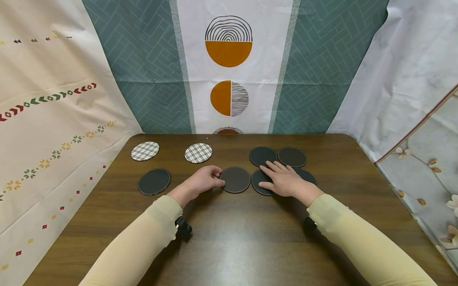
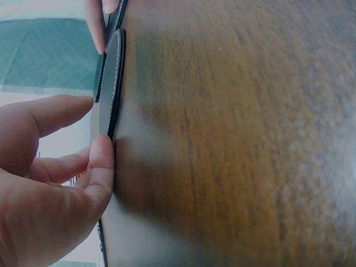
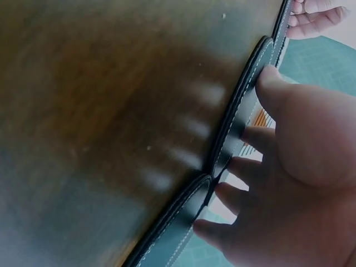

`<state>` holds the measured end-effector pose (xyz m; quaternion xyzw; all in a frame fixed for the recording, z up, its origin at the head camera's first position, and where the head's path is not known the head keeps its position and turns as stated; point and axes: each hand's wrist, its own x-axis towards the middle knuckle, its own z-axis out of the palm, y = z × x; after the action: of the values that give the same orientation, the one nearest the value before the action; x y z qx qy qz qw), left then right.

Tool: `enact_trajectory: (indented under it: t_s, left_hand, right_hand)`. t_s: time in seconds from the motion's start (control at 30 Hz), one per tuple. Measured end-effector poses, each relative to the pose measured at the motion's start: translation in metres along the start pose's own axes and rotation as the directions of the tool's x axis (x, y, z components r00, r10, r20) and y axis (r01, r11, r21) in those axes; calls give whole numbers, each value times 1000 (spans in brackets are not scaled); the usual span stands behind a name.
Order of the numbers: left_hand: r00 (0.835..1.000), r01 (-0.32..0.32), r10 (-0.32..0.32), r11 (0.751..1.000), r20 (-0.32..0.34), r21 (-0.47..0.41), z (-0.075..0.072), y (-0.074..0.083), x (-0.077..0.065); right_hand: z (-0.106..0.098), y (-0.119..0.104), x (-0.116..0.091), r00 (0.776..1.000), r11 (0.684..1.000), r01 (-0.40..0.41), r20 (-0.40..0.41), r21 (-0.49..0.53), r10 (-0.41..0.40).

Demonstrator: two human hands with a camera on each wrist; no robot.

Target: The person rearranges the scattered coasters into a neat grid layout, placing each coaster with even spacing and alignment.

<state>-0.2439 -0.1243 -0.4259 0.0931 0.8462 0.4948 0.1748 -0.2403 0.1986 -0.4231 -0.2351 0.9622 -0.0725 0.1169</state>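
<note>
A dark brown round coaster (image 1: pixel 235 179) lies flat on the table, its stitched edge showing in the left wrist view. At its left rim is my left hand (image 1: pixel 204 180), with the thumb touching the edge and the index finger held apart from the thumb. My right hand (image 1: pixel 286 180) spreads its fingers over a group of dark coasters. Beneath it, partly hidden, are a black coaster (image 1: pixel 259 184) beside the brown one and another black coaster (image 1: pixel 307 176). Behind them lie a black coaster (image 1: pixel 262 155), touched by the fingertips, and a dark brown coaster (image 1: pixel 292 157).
On the left side of the wooden table (image 1: pixel 229 234) lie a black coaster (image 1: pixel 154 182) and two white checked discs, one far left (image 1: pixel 144 151) and the other nearer the middle (image 1: pixel 198 153). Patterned cloths (image 1: pixel 150 59) hang behind and beside the table.
</note>
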Motion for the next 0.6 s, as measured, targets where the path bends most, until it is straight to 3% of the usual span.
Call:
enact_trajectory:
  t_s: [0.6]
  left_hand:
    - [999,-13,15,998,-32,54,-6,3,-1]
  right_hand:
    - [18,22,21,999,1000,-11,37,14,11]
